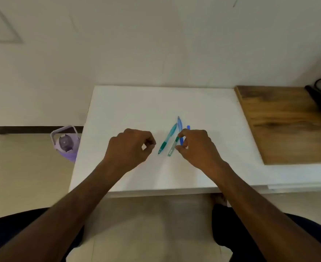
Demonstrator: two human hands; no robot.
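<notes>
While pinching clear green-tipped pen (173,149) w/ R hand (197,146) on white table (137,103), hovers L hand (129,146) curled, empty, just beside teal pen (167,138). Blue pen (179,122) crossing under R fingers. Step: prob. picking up pens. Next: lift clear pen w/o dragging blue one.

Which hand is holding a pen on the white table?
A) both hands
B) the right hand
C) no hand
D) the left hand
B: the right hand pinches the clear-and-green pen with its fingertips, while the left hand is curled on nothing, apart from the teal pen lying beside it.
</notes>
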